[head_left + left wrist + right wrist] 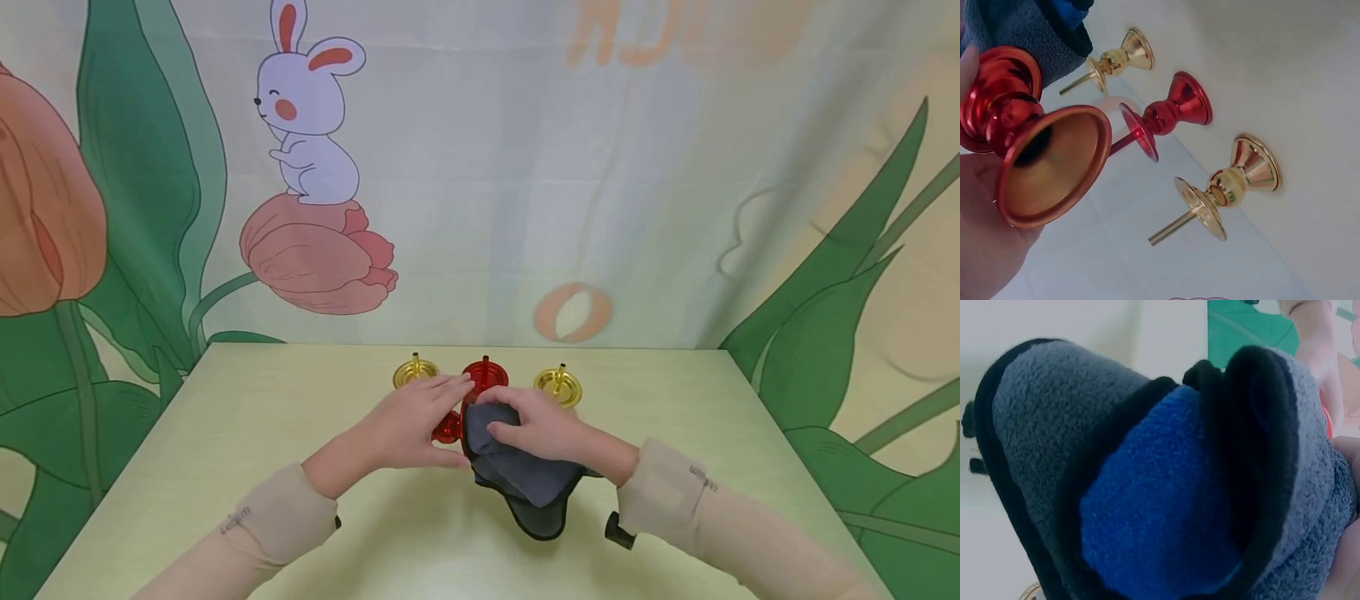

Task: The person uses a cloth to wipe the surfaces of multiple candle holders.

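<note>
My left hand (411,427) holds a shiny red metal candle holder (1054,172) sideways above the table, its flared, hollow base facing the left wrist camera. A grey-blue towelling cloth with black edging (528,473) is gripped in my right hand (546,423). The bunched cloth lies against the far end of the red holder and hides part of it. In the right wrist view the cloth's bright blue side (1154,500) shows between grey folds.
Behind the hands a row stands upright near the table's back edge: a gold candle holder (415,372), a red candle holder (487,372) and another gold candle holder (558,387), each with a thin spike. A printed curtain (465,192) hangs behind the pale table (225,433).
</note>
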`<state>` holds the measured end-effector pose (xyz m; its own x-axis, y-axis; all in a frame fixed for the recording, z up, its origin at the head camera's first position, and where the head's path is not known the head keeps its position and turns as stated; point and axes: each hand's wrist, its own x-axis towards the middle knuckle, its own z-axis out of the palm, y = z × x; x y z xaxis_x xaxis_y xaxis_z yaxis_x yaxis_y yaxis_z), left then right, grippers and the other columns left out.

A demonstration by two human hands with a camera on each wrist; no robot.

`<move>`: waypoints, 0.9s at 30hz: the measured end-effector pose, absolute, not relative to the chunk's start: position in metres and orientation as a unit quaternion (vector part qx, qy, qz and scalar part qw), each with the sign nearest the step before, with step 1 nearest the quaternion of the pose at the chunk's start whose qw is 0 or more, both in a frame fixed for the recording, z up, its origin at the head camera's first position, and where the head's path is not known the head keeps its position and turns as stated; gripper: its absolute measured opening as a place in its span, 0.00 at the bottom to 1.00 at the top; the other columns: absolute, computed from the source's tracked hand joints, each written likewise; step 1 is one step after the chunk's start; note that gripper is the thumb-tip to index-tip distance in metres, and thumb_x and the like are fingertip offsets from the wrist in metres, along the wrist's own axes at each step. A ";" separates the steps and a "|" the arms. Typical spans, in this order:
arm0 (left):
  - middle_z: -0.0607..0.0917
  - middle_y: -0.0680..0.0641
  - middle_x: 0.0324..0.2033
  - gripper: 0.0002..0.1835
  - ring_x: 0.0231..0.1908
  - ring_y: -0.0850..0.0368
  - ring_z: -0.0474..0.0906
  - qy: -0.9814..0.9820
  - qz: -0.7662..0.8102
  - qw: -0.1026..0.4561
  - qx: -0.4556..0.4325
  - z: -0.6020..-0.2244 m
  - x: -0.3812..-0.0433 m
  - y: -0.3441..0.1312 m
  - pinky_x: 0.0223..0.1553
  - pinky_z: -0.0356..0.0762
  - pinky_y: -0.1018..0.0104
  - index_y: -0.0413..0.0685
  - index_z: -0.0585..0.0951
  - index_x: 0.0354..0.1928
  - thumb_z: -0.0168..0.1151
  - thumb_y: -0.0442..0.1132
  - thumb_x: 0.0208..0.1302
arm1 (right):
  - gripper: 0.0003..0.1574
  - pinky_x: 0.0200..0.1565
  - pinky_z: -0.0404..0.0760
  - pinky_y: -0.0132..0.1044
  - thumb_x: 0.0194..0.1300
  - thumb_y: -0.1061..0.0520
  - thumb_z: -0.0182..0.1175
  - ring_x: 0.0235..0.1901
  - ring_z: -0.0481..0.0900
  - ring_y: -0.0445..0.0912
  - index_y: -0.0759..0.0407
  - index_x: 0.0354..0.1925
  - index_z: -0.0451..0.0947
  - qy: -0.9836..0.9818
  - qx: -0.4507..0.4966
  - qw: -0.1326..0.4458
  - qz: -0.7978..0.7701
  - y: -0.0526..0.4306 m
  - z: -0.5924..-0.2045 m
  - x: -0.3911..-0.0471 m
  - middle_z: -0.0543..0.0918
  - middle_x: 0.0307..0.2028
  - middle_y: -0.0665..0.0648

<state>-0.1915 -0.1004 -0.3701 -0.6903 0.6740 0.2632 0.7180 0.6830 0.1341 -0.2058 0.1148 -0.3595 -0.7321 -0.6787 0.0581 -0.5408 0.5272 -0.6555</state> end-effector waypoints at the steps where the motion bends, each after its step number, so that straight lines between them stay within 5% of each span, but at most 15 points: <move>1: 0.71 0.49 0.57 0.48 0.54 0.56 0.69 -0.916 -0.120 0.071 -0.375 -0.369 -0.191 -0.101 0.55 0.69 0.61 0.44 0.63 0.62 0.62 0.65 0.41 | 0.18 0.34 0.74 0.30 0.59 0.58 0.54 0.33 0.72 0.42 0.54 0.49 0.71 0.866 -0.357 0.105 -0.335 0.114 -0.359 -0.204 0.79 0.40 0.52; 4: 0.76 0.51 0.50 0.45 0.47 0.60 0.73 -0.919 -0.141 0.035 -0.367 -0.370 -0.189 -0.099 0.49 0.73 0.65 0.45 0.65 0.59 0.64 0.63 0.41 | 0.17 0.33 0.73 0.31 0.58 0.60 0.54 0.33 0.71 0.43 0.55 0.48 0.72 0.856 -0.368 0.115 -0.345 0.113 -0.360 -0.202 0.79 0.39 0.53; 6: 0.77 0.51 0.47 0.44 0.45 0.60 0.74 -0.915 -0.144 0.061 -0.371 -0.372 -0.187 -0.098 0.48 0.73 0.65 0.44 0.67 0.57 0.66 0.62 0.39 | 0.16 0.35 0.73 0.31 0.59 0.60 0.54 0.34 0.71 0.43 0.56 0.48 0.72 0.848 -0.362 0.127 -0.364 0.113 -0.360 -0.203 0.79 0.39 0.53; 11: 0.77 0.47 0.51 0.45 0.51 0.55 0.73 -0.890 -0.065 0.236 -0.384 -0.382 -0.184 -0.093 0.54 0.68 0.58 0.43 0.69 0.54 0.67 0.64 0.35 | 0.17 0.41 0.74 0.34 0.60 0.60 0.52 0.37 0.73 0.45 0.61 0.48 0.71 0.816 -0.324 0.170 -0.446 0.115 -0.363 -0.210 0.78 0.41 0.59; 14: 0.75 0.45 0.54 0.46 0.54 0.53 0.71 -0.877 -0.029 0.294 -0.380 -0.386 -0.183 -0.092 0.56 0.66 0.56 0.42 0.68 0.55 0.66 0.65 0.35 | 0.17 0.43 0.74 0.35 0.60 0.61 0.51 0.38 0.74 0.46 0.62 0.49 0.70 0.805 -0.304 0.188 -0.473 0.116 -0.364 -0.213 0.78 0.43 0.61; 16: 0.74 0.46 0.55 0.48 0.54 0.53 0.70 -0.883 -0.035 0.277 -0.379 -0.385 -0.182 -0.093 0.56 0.65 0.55 0.43 0.67 0.57 0.66 0.66 0.35 | 0.18 0.43 0.74 0.35 0.60 0.60 0.52 0.38 0.74 0.46 0.61 0.50 0.70 0.810 -0.302 0.188 -0.465 0.118 -0.365 -0.214 0.78 0.44 0.60; 22: 0.73 0.48 0.54 0.50 0.55 0.53 0.68 -0.915 -0.113 0.111 -0.372 -0.370 -0.179 -0.096 0.58 0.63 0.53 0.44 0.62 0.62 0.64 0.65 0.39 | 0.17 0.40 0.73 0.34 0.59 0.60 0.53 0.36 0.73 0.44 0.58 0.49 0.71 0.842 -0.324 0.157 -0.401 0.120 -0.363 -0.210 0.79 0.42 0.56; 27: 0.78 0.54 0.46 0.45 0.47 0.60 0.72 -0.916 -0.148 0.044 -0.370 -0.367 -0.183 -0.094 0.50 0.70 0.63 0.47 0.66 0.59 0.63 0.65 0.41 | 0.17 0.32 0.72 0.30 0.58 0.59 0.55 0.32 0.71 0.42 0.55 0.48 0.72 0.857 -0.368 0.121 -0.339 0.119 -0.358 -0.201 0.80 0.40 0.52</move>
